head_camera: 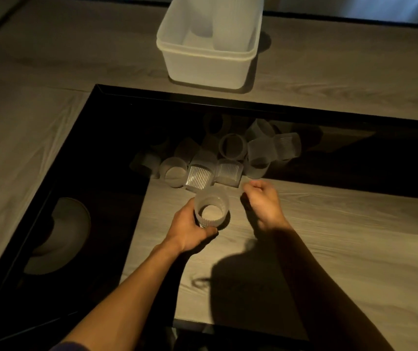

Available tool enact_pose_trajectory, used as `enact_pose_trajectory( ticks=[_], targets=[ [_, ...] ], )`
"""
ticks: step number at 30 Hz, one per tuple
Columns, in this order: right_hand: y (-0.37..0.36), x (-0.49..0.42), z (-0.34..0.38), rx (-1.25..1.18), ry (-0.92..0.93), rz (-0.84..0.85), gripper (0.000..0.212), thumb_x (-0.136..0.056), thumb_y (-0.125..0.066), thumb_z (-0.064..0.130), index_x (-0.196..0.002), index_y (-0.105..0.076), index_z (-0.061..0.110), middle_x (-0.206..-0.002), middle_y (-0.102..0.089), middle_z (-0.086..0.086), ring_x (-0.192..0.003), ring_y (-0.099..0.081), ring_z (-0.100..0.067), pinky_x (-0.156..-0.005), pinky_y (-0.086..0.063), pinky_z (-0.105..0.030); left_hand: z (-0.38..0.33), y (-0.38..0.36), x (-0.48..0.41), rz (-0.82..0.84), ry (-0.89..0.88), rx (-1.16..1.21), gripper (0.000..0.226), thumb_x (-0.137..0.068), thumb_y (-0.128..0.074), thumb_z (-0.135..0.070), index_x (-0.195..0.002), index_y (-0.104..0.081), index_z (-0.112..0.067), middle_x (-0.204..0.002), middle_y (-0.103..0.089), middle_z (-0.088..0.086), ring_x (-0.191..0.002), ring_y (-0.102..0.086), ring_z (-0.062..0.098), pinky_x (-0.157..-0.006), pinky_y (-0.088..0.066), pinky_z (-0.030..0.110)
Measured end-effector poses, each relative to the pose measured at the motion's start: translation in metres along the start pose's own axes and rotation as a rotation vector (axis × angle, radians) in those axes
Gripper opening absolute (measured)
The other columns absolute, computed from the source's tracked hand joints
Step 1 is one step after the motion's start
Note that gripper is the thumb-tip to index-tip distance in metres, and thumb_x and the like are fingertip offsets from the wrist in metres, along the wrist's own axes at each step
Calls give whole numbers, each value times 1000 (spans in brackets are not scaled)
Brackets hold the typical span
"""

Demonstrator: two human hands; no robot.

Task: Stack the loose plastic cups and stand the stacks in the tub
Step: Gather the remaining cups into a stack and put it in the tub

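Observation:
My left hand (188, 230) grips an upright, frosted ribbed plastic cup (211, 207) standing on the wooden tabletop. My right hand (262, 201) hovers just right of that cup with its fingers loosely curled and nothing in them. Beyond both hands lies a heap of several loose frosted cups (228, 158), most on their sides, on the dark glass. A translucent white tub (206, 64) stands at the far side of the table. Inside it a tall stack of cups (230, 24) stands upright.
The wooden panel (329, 236) under my hands is bordered by a dark glass band with a black frame (177, 96). A pale curved object (63, 236) shows through the glass at the left. More wood surface lies around the tub.

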State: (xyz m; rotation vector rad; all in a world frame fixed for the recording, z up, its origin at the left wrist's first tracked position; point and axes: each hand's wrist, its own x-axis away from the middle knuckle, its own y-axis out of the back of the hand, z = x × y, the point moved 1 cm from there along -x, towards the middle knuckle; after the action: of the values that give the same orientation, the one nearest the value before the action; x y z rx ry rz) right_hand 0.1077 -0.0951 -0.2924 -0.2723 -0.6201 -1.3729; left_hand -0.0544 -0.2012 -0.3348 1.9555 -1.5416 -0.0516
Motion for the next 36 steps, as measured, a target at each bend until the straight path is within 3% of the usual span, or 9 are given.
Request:
enact_pose_trajectory(
  ticks=[6,11,14,17,19,21,23,27,36],
  targets=[
    [-38,-40,16,8,-150,-102,78,-79,-83,45,-142,-47,15,-134,-59,-11,-121,-58,-31,-101,-50,-45,6,0,2,-6,4,24,78,-64,-91,-24,-131,-51,-28,-118,-61,-15,-110,-55,4,-82,-36,8],
    [-42,-53,14,-78,-175,-108,51,-80,-84,31,-118,-60,10,-114,-68,-10,-97,-66,-25,-83,-55,-37,9,-2,2,-4,10,41,76,-64,-90,-24,-129,-51,-29,-118,-61,-14,-112,-56,5,-84,-38,10],
    [-33,-27,-2,-179,-220,-28,33,-82,-81,28,-108,-67,14,-108,-73,-11,-93,-70,-21,-92,-58,-40,10,-2,3,-5,15,39,75,-65,-90,-24,-129,-51,-30,-116,-61,-15,-109,-55,4,-81,-37,9],
    [-19,9,-6,-246,-38,-20,31,-85,-78,21,-109,-61,14,-107,-71,-8,-102,-70,-25,-93,-58,-45,9,-3,4,-5,3,45,75,-65,-90,-23,-128,-51,-31,-113,-61,-15,-107,-56,4,-84,-41,13],
    [-11,36,1,-257,155,8,43,-87,-74,11,-123,-54,23,-107,-64,6,-101,-65,-11,-84,-58,-28,8,-5,4,-4,-3,45,76,-64,-90,-23,-128,-50,-31,-114,-62,-14,-108,-57,6,-90,-46,20],
    [-9,58,6,-109,319,72,61,-87,-76,12,-138,-47,29,-119,-57,15,-107,-58,-2,-80,-55,-17,7,-6,5,0,-3,46,77,-64,-90,-22,-128,-49,-32,-115,-62,-14,-108,-58,7,-90,-47,22],
    [-9,68,3,139,423,168,71,-82,-80,20,-142,-44,35,-129,-52,22,-118,-53,-2,-93,-51,-24,4,-7,7,7,1,59,76,-64,-90,-23,-128,-50,-31,-113,-62,-14,-105,-58,7,-83,-46,18],
    [-8,72,0,427,502,228,70,-79,-81,24,-129,-40,47,-116,-46,35,-109,-47,16,-86,-40,-9,3,-8,10,19,-12,87,75,-64,-91,-27,-127,-51,-31,-112,-61,-15,-104,-58,5,-80,-44,14],
    [-6,83,1,768,717,97,82,-83,-66,42,-152,-25,31,-125,-39,12,-114,-37,-7,-95,-43,-29,2,-11,18,42,-38,73,73,-62,-89,-33,-123,-51,-30,-106,-63,-13,-97,-60,2,-77,-47,17]
  ],
)
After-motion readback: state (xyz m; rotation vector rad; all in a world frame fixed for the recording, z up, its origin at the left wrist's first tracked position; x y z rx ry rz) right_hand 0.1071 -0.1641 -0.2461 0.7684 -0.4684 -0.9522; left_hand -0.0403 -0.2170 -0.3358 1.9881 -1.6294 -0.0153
